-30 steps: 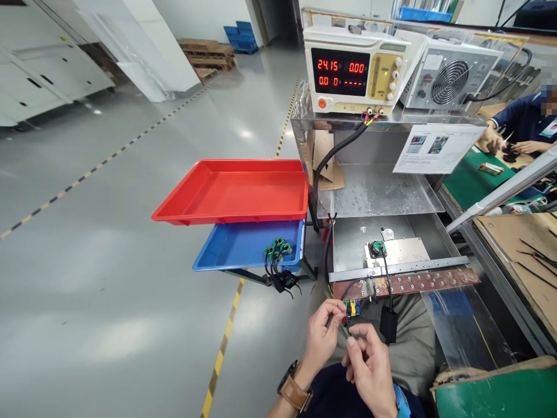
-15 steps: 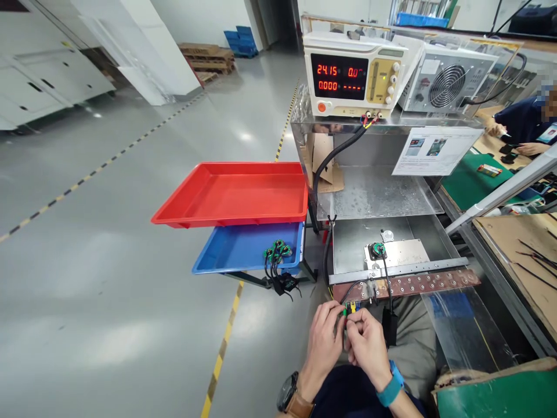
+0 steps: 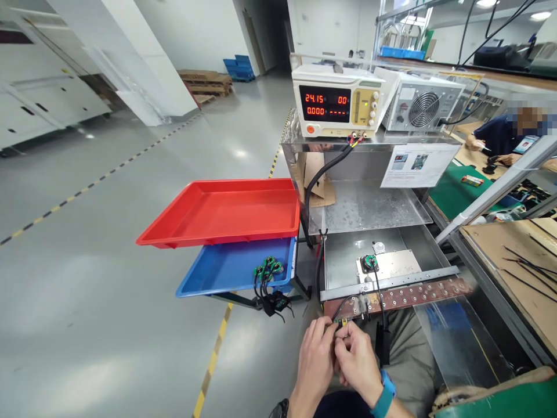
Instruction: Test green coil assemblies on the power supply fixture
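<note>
Grey factory floor [image 3: 108,278] with yellow-striped lines lay beside a steel test bench [image 3: 369,203]. Below its front edge, left hand [image 3: 315,363] and right hand [image 3: 359,363] met, fingertips pinched together on a small connector [image 3: 343,321].

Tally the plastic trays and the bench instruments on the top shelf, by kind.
Red plastic tray: 1
Blue plastic tray: 1
Cream power supply with red digits: 1
Grey fan-fronted unit: 1
Total: 4

Both hands have closed together over the small connector [image 3: 343,321]
</note>
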Available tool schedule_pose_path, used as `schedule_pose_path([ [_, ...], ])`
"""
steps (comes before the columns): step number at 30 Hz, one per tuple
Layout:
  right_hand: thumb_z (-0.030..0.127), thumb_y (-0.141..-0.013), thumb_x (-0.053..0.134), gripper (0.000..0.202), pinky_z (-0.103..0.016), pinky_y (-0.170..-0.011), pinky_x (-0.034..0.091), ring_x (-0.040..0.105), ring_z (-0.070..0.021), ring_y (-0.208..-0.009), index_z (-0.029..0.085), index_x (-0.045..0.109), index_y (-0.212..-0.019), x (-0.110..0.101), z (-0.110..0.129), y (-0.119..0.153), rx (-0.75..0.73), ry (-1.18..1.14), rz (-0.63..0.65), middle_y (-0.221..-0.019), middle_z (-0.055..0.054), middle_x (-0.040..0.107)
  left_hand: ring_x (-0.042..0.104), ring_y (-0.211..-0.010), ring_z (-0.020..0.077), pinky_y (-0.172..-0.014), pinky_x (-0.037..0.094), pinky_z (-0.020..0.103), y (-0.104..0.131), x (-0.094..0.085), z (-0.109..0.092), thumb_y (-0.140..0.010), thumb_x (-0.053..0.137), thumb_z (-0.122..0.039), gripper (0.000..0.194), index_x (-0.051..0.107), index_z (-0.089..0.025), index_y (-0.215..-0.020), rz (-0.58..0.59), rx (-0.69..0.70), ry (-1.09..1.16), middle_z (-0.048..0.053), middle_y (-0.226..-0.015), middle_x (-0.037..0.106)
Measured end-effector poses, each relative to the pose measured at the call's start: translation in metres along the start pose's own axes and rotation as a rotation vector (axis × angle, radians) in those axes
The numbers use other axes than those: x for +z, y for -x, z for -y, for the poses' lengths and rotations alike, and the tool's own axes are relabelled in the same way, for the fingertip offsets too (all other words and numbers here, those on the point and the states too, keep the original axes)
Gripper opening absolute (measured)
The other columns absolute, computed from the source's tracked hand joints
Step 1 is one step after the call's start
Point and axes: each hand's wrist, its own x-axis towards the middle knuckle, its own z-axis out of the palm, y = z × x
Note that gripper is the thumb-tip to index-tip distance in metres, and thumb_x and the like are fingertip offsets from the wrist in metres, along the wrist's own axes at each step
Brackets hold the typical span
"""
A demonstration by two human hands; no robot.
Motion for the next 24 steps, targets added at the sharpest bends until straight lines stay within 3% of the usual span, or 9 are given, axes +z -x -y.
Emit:
schedule_pose_path([
  [8,0.041,-0.089,0.051,0.022,-0.017,-0.030,0.027,0.041,-0.0099,-0.031,0.022,0.044,-0.081,0.003,-0.005,-0.003,-0.050,-0.024,0.008,-0.050,0.007,0.050,0.058,-0.098,0.0241,-0.079,0.054,0.035,0.002,0.002,0.002,-0.087,0.052,-0.009,0.026,0.066,-0.018,-0.107,-0.027,0.002,-0.029,0.009,-0.107,0.062],
  [18,0.019,-0.080,0.054,0.008,-0.020,-0.050,0.029,0.046,-0.0112,-0.053,0.020,0.054,-0.072,0.010,-0.035,-0.015,-0.220,0.067,-0.163,-0.056,0.004,0.049,0.066,-0.091,0.0217,-0.074,0.057,0.030,0.003,0.009,0.017,-0.090,0.051,-0.015,0.025,0.070,-0.020,-0.104,-0.105,0.096,-0.126,0.008,-0.102,0.067],
  [24,0.016,-0.076,0.054,0.006,-0.021,-0.054,0.030,0.045,-0.0113,-0.053,0.020,0.054,-0.072,0.015,-0.051,-0.022,-0.213,0.119,-0.171,-0.057,0.004,0.048,0.064,-0.092,0.0250,-0.077,0.056,0.035,0.008,0.021,0.021,-0.088,0.049,-0.018,0.027,0.070,-0.019,-0.104,-0.149,0.036,-0.117,0.011,-0.102,0.065],
])
